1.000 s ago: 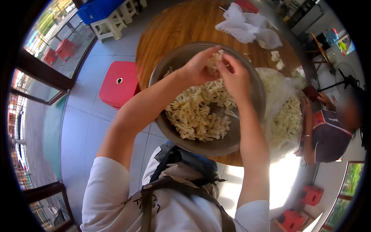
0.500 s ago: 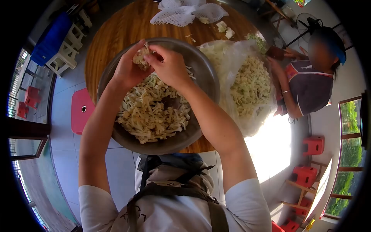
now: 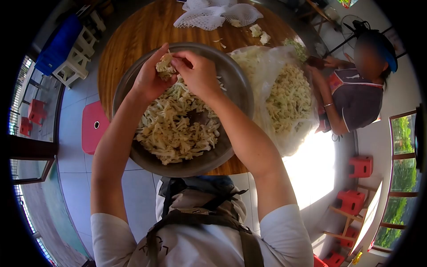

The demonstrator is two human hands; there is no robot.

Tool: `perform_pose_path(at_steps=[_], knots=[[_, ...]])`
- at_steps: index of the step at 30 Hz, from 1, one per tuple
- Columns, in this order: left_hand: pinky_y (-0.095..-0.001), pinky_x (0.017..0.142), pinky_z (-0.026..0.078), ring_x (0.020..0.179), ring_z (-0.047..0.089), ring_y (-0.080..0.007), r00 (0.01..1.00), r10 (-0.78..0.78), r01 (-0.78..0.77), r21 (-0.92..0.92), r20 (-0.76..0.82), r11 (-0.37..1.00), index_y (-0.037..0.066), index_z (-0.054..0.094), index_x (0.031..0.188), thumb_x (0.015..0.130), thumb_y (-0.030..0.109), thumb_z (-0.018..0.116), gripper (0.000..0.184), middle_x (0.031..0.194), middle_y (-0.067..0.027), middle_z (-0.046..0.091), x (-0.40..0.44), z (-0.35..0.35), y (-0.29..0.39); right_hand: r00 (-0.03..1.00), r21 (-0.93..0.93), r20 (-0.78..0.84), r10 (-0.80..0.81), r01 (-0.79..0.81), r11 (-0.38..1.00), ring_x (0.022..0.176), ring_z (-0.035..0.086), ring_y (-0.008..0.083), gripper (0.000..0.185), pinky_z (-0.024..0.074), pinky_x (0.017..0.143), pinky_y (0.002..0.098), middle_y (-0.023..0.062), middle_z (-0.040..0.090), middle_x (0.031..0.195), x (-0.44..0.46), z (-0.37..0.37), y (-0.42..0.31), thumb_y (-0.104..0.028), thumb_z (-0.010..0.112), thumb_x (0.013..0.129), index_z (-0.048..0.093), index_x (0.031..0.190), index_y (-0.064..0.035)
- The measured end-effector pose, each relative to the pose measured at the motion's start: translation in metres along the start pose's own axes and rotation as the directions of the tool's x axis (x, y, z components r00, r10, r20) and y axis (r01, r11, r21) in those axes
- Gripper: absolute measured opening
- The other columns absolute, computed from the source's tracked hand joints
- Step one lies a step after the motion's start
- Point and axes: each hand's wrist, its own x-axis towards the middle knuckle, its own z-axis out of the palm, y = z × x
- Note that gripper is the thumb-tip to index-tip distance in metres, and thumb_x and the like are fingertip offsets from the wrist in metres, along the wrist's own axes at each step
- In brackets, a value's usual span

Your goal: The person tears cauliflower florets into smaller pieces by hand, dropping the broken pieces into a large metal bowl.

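Note:
Over the upper part of a wide metal bowl (image 3: pixel 238 133), my left hand (image 3: pixel 150 80) is closed round a pale cauliflower chunk (image 3: pixel 164 67). My right hand (image 3: pixel 198 73) has its thumb and index finger pinched at the right side of that chunk. Under both hands, many small cauliflower florets (image 3: pixel 178 129) fill much of the bowl. The bowl rests near the front edge of a round wooden table (image 3: pixel 133 31). Touching the bowl on the right is a clear plastic bag (image 3: pixel 262 95) full of more cut florets.
White foam netting (image 3: pixel 213 15) and cauliflower pieces (image 3: pixel 260 33) lie at the table's far side. A co-worker (image 3: pixel 356 93) stands at the right beyond the bag. A red stool (image 3: pixel 94 127) is at the left, and red stools (image 3: pixel 351 202) stand at lower right.
The head view has swung right, so the bowl appears further left than a second ago. Both hands stay at the chunk, and my right fingers have shifted slightly on it.

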Motion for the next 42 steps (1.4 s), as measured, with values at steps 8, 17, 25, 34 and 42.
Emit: perform_pose_path(at_steps=[8,17,25,34,42], knots=[[-0.0231,0.057,0.046,0.077,0.054,-0.0131,1.000,0.012,-0.008,-0.131,0.025,0.991,0.013,0.056,0.092,0.085,0.034,0.054,0.022,0.086,0.0000,0.057,0.013,-0.012,0.001,0.997,-0.027,-0.063,-0.049,0.047,0.999,0.055,0.059,0.0247,0.016,0.0438,0.052,0.0322,0.0133,0.060,0.065,0.001,-0.002,-0.005,-0.018,0.056,0.085,0.061,0.087,-0.0022],[-0.0228,0.052,0.046,0.072,0.056,-0.0144,0.994,0.008,0.015,-0.213,0.109,0.977,0.006,0.054,0.090,0.087,0.032,0.047,0.027,0.082,-0.0042,0.058,0.005,-0.009,0.009,0.986,0.057,-0.165,0.021,-0.012,0.998,0.051,0.056,0.0240,0.017,0.0433,0.050,0.0330,0.0103,0.058,0.060,0.004,0.003,0.006,-0.019,0.051,0.089,0.052,0.085,-0.0026],[-0.0217,0.044,0.041,0.062,0.055,-0.0142,0.997,0.007,0.009,-0.202,0.078,0.979,0.005,0.053,0.079,0.086,0.034,0.049,0.030,0.068,-0.0047,0.055,0.005,-0.009,0.009,0.961,0.061,-0.274,0.022,-0.006,0.998,0.057,0.056,0.0201,0.017,0.0441,0.055,0.0315,0.0084,0.058,0.066,0.008,-0.001,0.012,-0.019,0.052,0.088,0.051,0.087,-0.0021],[-0.0259,0.049,0.045,0.068,0.056,-0.0179,0.994,0.019,-0.038,-0.175,-0.112,0.984,0.005,0.053,0.082,0.085,0.030,0.049,0.026,0.075,-0.0053,0.055,-0.001,0.001,0.010,0.966,0.086,-0.244,0.086,-0.067,0.994,0.058,0.053,0.0130,0.021,0.0430,0.055,0.0283,0.0053,0.057,0.067,0.007,-0.007,0.006,-0.021,0.056,0.087,0.057,0.087,-0.0008],[-0.0269,0.052,0.046,0.074,0.057,-0.0197,0.996,0.064,-0.073,-0.169,-0.059,0.983,0.007,0.050,0.074,0.084,0.029,0.054,0.024,0.076,-0.0069,0.056,-0.003,-0.005,0.010,0.884,0.510,-0.099,0.457,-0.349,0.786,0.059,0.047,0.0056,0.021,0.0383,0.051,0.0205,-0.0009,0.055,0.074,0.014,-0.016,-0.008,-0.023,0.058,0.087,0.058,0.090,-0.0028]])
